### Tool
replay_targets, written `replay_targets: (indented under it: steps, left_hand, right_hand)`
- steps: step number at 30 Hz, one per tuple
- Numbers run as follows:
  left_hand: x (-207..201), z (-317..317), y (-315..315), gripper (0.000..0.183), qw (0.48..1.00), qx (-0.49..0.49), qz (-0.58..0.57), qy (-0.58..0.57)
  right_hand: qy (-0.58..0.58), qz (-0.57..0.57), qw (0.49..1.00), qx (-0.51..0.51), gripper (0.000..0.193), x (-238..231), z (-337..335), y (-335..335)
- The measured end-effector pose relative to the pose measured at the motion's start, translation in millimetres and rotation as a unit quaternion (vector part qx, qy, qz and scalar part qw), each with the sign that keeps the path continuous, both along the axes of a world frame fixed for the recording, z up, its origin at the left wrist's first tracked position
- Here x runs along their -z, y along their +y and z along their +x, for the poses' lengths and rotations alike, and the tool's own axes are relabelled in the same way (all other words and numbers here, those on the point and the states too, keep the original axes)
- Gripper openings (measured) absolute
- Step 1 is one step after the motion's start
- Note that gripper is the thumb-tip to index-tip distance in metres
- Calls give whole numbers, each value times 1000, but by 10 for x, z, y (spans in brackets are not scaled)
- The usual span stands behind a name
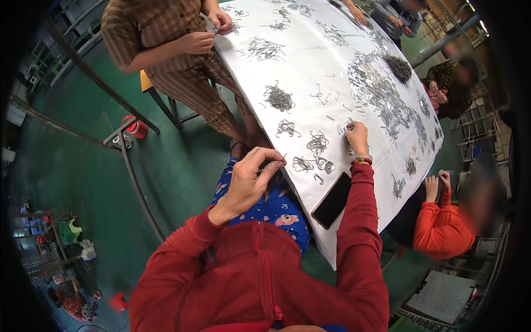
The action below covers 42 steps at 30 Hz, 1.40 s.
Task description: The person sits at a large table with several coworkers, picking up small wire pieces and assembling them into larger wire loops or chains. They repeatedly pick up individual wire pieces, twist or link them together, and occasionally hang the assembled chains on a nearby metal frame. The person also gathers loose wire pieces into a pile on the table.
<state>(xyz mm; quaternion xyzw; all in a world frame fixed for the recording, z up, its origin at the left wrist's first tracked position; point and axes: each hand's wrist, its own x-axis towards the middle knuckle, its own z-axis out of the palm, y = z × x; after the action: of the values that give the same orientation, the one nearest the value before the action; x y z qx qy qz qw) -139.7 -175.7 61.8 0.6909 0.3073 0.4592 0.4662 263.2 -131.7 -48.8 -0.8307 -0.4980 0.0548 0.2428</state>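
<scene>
My left hand (249,180) is raised at the near left edge of the white table (326,188), thumb and forefinger pinching a thin metal wire piece (285,158). Over the table, the fingers of my right hand (358,137) are closed together, low among small silvery metal pieces (341,128). Whatever sits between those fingertips is too small to make out. Between my hands lie small heaps of bent wire hooks (317,143) and a few round metal discs (326,165). A dark phone (332,201) rests beside my right forearm.
A large spread of silvery metal pieces (381,91) covers the table's middle, with a dark heap (397,67) beyond it. A person in striped clothes (160,33) stands at the left; another in an orange top (442,229) works at the right. A red bucket (136,127) stands on the green floor.
</scene>
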Motion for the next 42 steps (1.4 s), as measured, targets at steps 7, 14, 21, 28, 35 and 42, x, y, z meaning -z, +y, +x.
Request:
replay_targets:
  steps: [7,14,21,28,35,42]
  left_hand:
    - [16,-35,-58,10,1000,10,10,-20]
    - [45,29,-104,11,999,22,24,-29]
    - [148,128,-83,11,997,53,61,-12]
    - [207,120,-91,13,994,50,89,37]
    - [383,159,-93,17,996,39,65,44]
    - [420,436,410,22,999,-36,-22,17]
  right_hand:
    - [163,60,985,25,30,-204,-123,-160]
    - [326,132,936,-19,27,-643,-539,-226]
    - [375,171,895,-170,19,-1266,-2051,-1006]
    - [472,221,841,-144,18,-1321,-2370,-1145]
    - [500,264,811,-152,18,-1145,-2388,-1114]
    - [496,259,818,-130,19,-1099,-2316,-1098]
